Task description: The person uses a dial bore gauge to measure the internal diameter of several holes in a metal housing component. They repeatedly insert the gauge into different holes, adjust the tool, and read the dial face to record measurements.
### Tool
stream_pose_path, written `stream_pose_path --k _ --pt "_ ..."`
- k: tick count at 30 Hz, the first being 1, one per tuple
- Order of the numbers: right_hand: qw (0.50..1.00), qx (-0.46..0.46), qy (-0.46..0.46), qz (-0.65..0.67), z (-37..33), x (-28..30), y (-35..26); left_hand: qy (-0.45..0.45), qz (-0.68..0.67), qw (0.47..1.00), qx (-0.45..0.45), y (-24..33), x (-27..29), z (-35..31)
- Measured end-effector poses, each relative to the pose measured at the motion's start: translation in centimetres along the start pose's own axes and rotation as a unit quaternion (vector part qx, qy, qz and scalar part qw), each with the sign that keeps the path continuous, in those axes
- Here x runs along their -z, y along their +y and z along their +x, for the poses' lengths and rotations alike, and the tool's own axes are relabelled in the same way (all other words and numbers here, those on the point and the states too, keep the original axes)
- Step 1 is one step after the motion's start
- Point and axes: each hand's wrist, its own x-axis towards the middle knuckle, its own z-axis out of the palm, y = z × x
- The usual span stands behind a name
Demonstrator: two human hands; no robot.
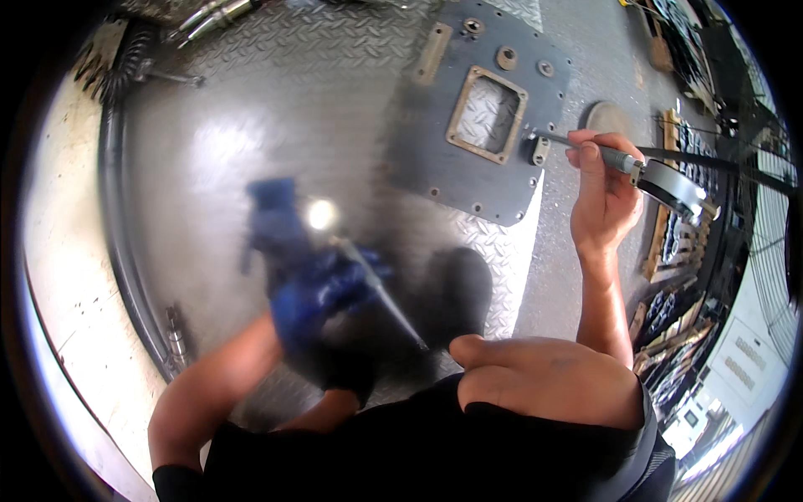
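Beside a treadplate surface (318,63), the bare right hand (600,180) wraps its fingers round the grey handle of a dial gauge (669,186), its thin tip at a dark plate (464,181) with a framed opening; the plate lies on the treadplate; farther left, the blue-gloved left hand (311,293) blurs behind a silver rod (378,286); I cannot tell whether it grips this.

a black short-sleeved top (401,456); a blue glove (299,314), blurred, on the left hand (330,291).
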Motion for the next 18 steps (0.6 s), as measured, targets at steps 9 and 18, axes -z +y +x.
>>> stream_pose_path --k 9,18 --pt "0.993 -0.072 0.087 -0.029 -2.0 3.0 4.4 0.026 0.015 1.000 0.009 -1.0 0.3 -0.2" --pt "0.992 -0.077 0.096 -0.004 -0.7 1.5 4.0 0.045 0.023 0.998 0.028 -0.8 0.3 0.3"
